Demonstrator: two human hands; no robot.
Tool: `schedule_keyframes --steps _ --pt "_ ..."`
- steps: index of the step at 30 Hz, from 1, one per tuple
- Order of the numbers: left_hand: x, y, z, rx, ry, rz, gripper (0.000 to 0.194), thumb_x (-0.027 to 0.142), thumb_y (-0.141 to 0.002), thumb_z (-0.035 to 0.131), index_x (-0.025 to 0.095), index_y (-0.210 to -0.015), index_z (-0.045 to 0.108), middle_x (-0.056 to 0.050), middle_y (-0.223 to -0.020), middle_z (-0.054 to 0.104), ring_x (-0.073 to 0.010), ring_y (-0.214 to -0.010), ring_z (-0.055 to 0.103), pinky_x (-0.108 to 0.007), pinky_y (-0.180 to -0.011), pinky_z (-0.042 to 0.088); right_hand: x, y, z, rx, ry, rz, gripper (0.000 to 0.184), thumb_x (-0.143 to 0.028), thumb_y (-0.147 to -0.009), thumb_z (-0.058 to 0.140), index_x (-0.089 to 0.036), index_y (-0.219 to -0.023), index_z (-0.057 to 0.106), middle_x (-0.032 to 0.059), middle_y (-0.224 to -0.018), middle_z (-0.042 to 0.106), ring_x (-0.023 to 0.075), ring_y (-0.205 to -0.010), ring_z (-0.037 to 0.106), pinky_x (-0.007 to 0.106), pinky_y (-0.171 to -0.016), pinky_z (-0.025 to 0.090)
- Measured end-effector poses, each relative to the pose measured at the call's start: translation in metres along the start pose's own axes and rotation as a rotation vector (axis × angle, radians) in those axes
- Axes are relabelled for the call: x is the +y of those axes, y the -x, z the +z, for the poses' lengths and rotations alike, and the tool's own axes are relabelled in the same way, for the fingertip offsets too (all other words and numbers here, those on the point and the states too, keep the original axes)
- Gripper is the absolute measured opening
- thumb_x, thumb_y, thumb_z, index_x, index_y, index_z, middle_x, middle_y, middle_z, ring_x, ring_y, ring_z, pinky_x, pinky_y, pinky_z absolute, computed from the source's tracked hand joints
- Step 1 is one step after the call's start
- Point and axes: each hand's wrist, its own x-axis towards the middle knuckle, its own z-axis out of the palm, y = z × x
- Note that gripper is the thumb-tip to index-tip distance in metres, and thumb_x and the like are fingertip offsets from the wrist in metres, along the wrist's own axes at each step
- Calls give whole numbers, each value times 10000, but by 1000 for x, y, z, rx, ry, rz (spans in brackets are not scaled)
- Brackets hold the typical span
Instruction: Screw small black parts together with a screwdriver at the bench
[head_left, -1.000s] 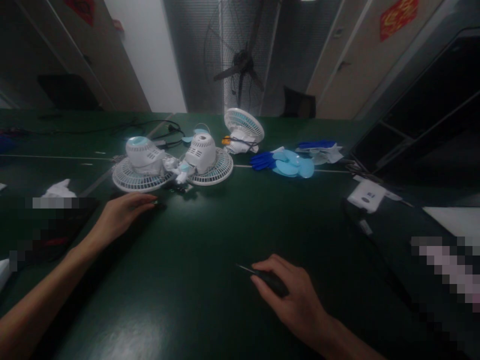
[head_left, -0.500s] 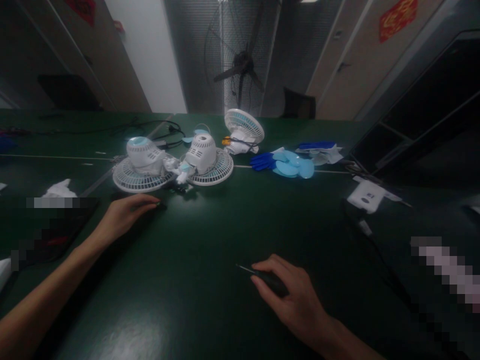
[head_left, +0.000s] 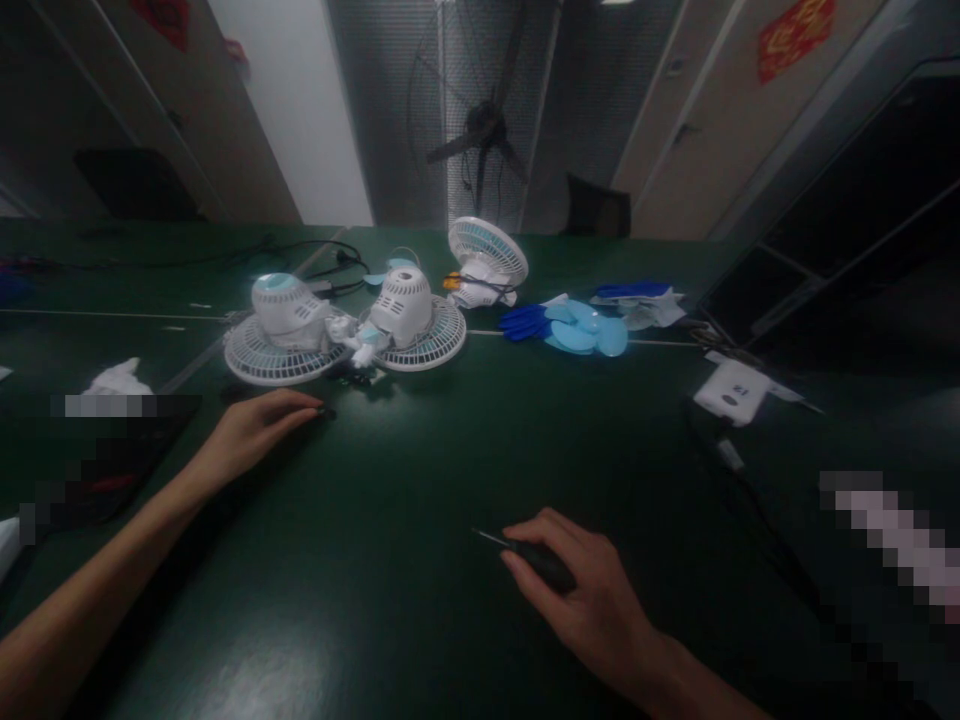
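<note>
Screwdriver held clear of the table's parts, small piece at the other hand

A dark-handled tool, apparently a screwdriver (head_left: 553, 568), is held in the right hand (head_left: 600, 600) at the near right, its thin shaft pointed left and touching no part. No screw is therefore judged to be turned at this moment. At mid-left, the fingertips of the left hand (head_left: 244, 435) are brought narrowly together at a small dark piece (head_left: 328, 411) on the green table (head_left: 405, 470); whether it is pinched or only touched cannot be told. Just beyond, two white fans are laid face down, a left fan (head_left: 281, 362) and a middle fan (head_left: 405, 310). A third fan (head_left: 487, 250) is tilted farther back. Toward the far right, light-blue fan blades (head_left: 577, 330) are seen beside a blue glove (head_left: 523, 322).
</note>
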Motion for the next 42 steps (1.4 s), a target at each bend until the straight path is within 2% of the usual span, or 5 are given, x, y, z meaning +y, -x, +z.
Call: schedule_keyframes --steps 9,16,24,32,42 --pt "82 21 55 -220 230 131 215 459 -905 678 253 -895 737 -76 -1159 721 -249 -1007 709 -348 -853 581 -3 -3 0 -22 -21 4 119 -213 -976 634 -237 -1072 699 14 -907 712 174 -762 702 295 -688 510" --pt "142 36 108 -325 206 312 218 412 -972 635 311 -1154 700 -59 -1096 709 -193 -840 680 -330 -706 548 -4 -3 0 -12 -7 8 120 -216 -967 644 -229 -1069 705 21 -914 723 187 -789 715 305 -707 503" --pt "141 33 117 -205 172 461 256 293 -1069 498 270 -1203 715 -60 -1241 662 -201 -1152 647 -358 -1023 526 -2 -1 1 10 -31 10 102 -214 -960 658 -231 -1048 706 8 -908 735 182 -790 725 304 -724 496" --pt "131 31 108 -56 -47 562 293 249 -1067 503 236 -1321 649 -92 -1261 635 -221 -1143 614 -387 -992 516 -2 -1 1 4 -31 2 110 -206 -970 647 -233 -1060 704 4 -908 727 176 -779 720 300 -705 492" --pt "128 34 96 -198 -213 749 208 236 -1053 529 243 -1098 732 -72 -1371 618 -251 -1289 534 -399 -1034 469 -3 -1 1 7 -43 4 103 -198 -968 644 -228 -1045 705 5 -894 723 168 -760 709 293 -690 489"
